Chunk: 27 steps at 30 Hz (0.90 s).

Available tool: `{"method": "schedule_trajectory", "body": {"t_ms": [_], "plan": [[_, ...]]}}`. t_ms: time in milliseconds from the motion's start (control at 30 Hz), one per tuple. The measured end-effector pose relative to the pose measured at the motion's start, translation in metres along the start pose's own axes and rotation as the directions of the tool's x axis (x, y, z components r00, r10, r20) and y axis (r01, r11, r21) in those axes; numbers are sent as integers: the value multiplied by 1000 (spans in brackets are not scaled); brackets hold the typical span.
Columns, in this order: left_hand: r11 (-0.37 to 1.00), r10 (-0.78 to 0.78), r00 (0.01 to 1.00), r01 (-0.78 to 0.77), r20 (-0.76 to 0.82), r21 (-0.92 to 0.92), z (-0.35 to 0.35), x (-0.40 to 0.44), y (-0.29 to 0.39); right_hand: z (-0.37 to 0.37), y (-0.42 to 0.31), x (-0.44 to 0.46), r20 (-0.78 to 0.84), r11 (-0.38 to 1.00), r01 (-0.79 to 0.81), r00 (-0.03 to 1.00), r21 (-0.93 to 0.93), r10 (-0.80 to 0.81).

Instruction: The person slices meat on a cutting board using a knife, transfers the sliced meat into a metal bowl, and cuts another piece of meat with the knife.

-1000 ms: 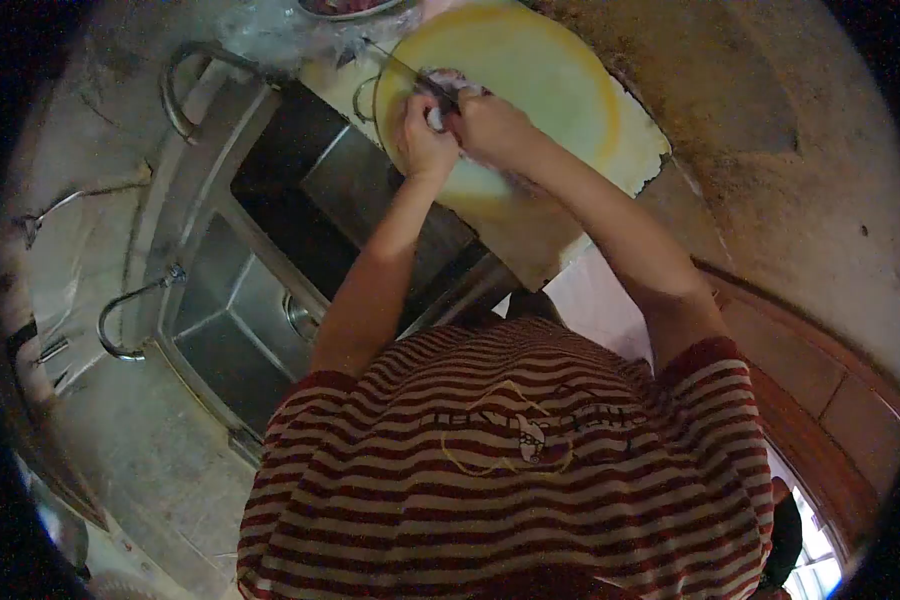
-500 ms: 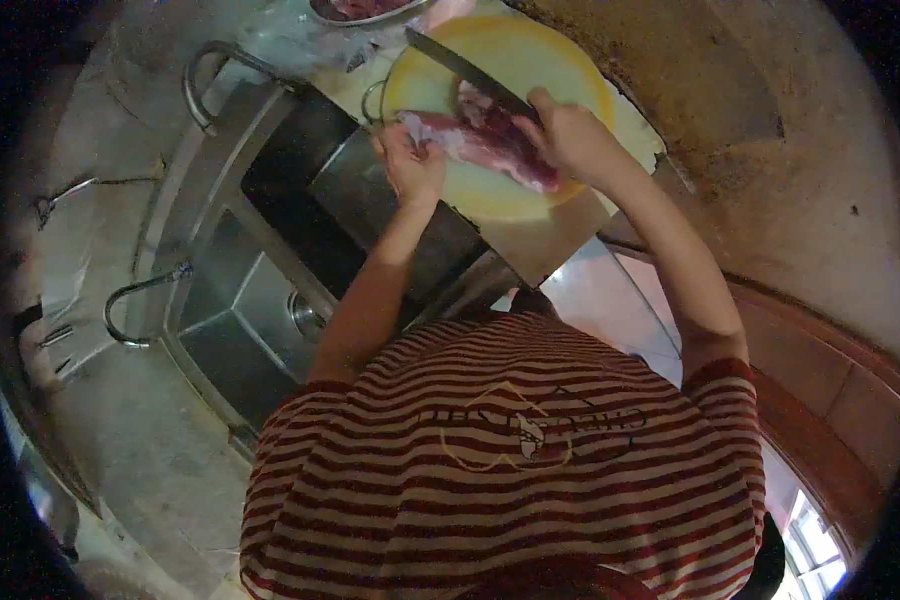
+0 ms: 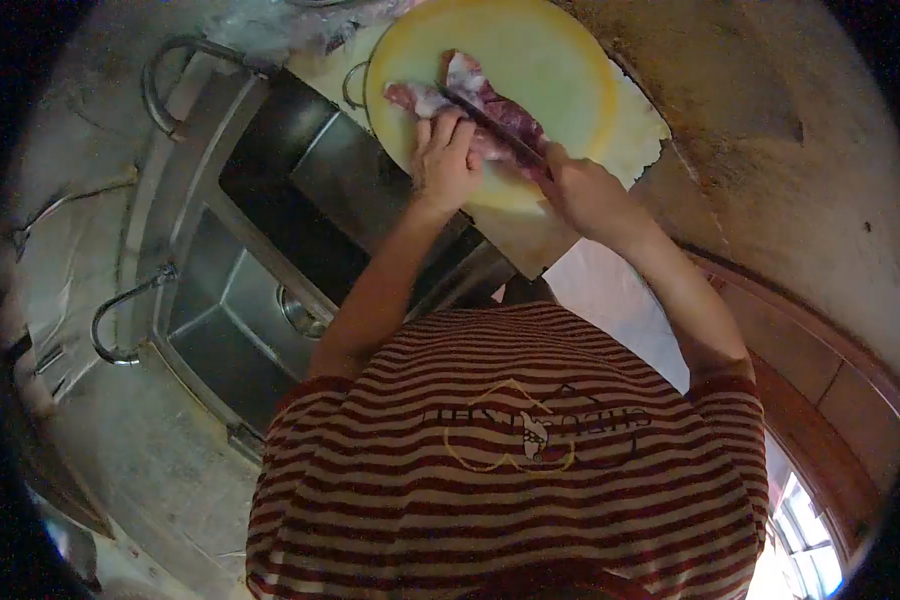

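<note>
My right hand (image 3: 592,198) is wrapped round the handle of a knife (image 3: 503,132), whose dark blade lies along raw meat, its tip toward the upper left. With curled fingers, my left hand (image 3: 444,167) presses on the near strip of meat (image 3: 410,99), just beside the blade. On the far side of the blade is another part of the red meat (image 3: 495,101) with a pale, fatty end; whether the two parts are still joined I cannot tell. Under the meat is a round, yellowish-green cutting board (image 3: 560,75).
Left of the board is a steel double sink (image 3: 225,330) with two curved taps, one tap (image 3: 120,310) nearer and one tap (image 3: 155,85) farther. Clear plastic (image 3: 300,35) lies behind the sink. A brown stained counter (image 3: 740,130) extends to the right.
The knife has come down from above the meat to lie against it. My left hand has shifted right, from the meat's left end onto its near strip. The camera view has moved slightly.
</note>
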<state>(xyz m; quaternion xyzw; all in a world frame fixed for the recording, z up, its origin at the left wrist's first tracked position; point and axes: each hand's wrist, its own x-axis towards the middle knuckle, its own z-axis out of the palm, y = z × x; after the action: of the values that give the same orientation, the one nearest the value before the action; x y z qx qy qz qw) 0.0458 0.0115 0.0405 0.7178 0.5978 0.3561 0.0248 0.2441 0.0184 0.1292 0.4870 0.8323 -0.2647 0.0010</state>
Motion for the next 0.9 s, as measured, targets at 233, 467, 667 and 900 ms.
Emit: {"method": "schedule_trajectory", "body": {"t_ms": [233, 467, 667, 900], "plan": [[998, 17, 999, -14, 36, -65, 9, -4, -6, 31, -13, 116, -238, 990, 138, 963, 38, -125], [993, 63, 995, -70, -71, -94, 2, -19, -21, -22, 29, 94, -212, 985, 63, 977, 163, -27], [996, 6, 989, -20, -150, -92, -4, -11, 19, -40, 33, -10, -92, 999, 44, 995, -5, -45], [994, 111, 992, -109, 58, -23, 15, -3, 26, -16, 7, -51, 26, 987, -150, 988, -65, 152]]}}
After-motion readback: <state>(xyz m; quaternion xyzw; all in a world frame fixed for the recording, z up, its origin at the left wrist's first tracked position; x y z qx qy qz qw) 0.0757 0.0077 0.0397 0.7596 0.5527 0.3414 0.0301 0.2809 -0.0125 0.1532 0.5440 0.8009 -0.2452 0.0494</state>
